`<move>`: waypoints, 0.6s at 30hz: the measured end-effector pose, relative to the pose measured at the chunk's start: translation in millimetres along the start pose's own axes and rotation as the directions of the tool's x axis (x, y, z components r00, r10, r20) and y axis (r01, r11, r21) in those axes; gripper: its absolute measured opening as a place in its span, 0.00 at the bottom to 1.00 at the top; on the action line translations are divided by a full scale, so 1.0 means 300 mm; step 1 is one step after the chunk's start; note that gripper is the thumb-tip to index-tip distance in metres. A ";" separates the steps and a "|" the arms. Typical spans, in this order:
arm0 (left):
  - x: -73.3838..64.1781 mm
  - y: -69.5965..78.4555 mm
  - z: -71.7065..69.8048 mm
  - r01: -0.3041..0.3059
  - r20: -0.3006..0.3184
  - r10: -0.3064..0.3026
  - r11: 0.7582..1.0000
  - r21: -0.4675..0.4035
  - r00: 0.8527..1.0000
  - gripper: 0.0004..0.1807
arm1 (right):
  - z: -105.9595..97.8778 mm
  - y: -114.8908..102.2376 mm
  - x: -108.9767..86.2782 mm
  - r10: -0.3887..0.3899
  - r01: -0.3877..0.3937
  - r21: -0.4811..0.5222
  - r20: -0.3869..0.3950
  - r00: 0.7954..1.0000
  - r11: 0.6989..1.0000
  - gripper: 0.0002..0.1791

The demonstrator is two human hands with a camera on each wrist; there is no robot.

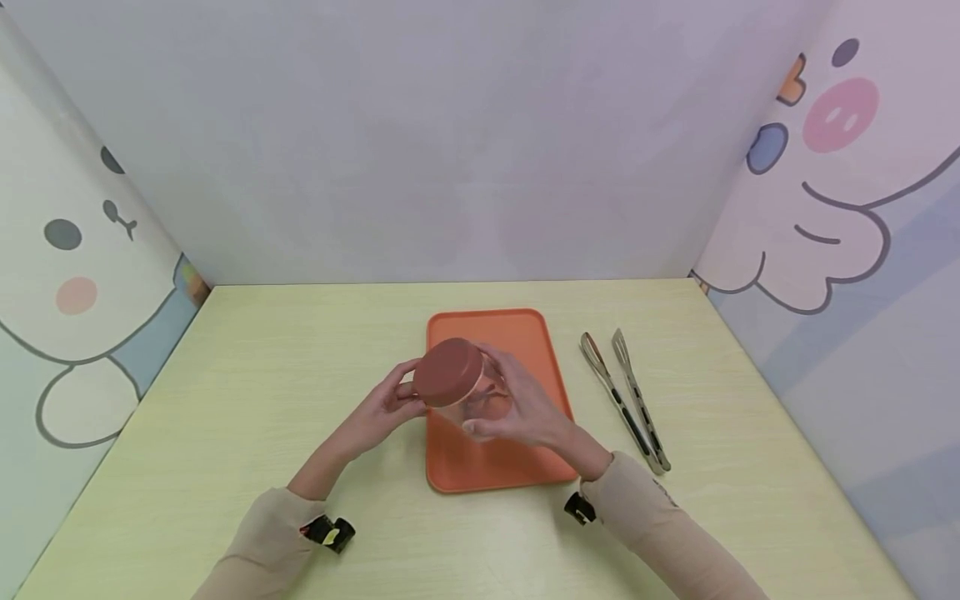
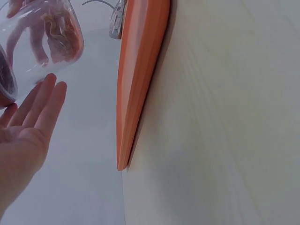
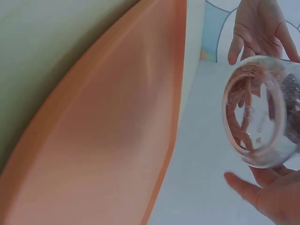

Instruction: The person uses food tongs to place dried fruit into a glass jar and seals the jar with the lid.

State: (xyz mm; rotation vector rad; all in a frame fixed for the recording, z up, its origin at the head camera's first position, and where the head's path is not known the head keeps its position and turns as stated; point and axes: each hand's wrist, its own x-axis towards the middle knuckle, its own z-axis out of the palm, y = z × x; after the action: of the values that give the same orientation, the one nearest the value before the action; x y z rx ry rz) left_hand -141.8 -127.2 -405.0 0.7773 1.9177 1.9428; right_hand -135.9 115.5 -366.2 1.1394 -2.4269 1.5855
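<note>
A clear jar (image 1: 480, 410) with a brownish-red lid (image 1: 447, 372) is held tilted above the orange tray (image 1: 498, 468), its lid toward the left. My right hand (image 1: 525, 410) grips the jar's body, thumb on the near side and fingers over the far side. Reddish-brown strips show through the wall and base of the jar (image 3: 253, 112) in the right wrist view. At the lid's left side is my left hand (image 1: 386, 410), fingers extended. The left wrist view has the left hand (image 2: 30, 124) palm up, its fingertips right by the jar (image 2: 44, 40).
Metal tongs (image 1: 622, 407) with dark grip sections lie spread on the pale yellow table (image 1: 315, 350), right of the tray. A grey wall (image 1: 465, 167) rises behind the table, and side panels with cartoon drawings flank it.
</note>
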 end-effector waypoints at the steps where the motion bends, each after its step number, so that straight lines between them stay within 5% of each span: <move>1: -0.001 0.002 0.000 -0.003 0.005 0.004 1.000 -0.009 1.000 0.30 | 0.001 0.015 0.000 -0.002 0.002 -0.034 0.002 1.000 0.999 0.49; 6: -0.004 0.011 -0.002 -0.022 -0.009 0.022 1.000 0.011 1.000 0.30 | 0.004 0.065 0.000 0.001 0.000 -0.207 0.004 1.000 0.978 0.50; 12: -0.008 0.020 -0.011 -0.040 -0.033 0.042 0.997 0.064 0.999 0.30 | 0.004 0.058 0.014 -0.044 0.050 -0.196 0.033 0.998 0.979 0.50; 18: -0.014 0.036 -0.020 -0.036 -0.060 0.046 0.988 0.153 0.997 0.30 | 0.006 0.033 0.011 0.000 0.007 -0.171 0.041 0.999 0.985 0.40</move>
State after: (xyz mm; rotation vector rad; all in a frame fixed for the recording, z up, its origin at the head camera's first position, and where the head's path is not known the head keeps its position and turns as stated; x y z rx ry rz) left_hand -139.9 -135.1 -394.8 0.8107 2.1239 1.8825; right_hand -143.6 114.2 -373.7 1.1562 -2.5268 1.3333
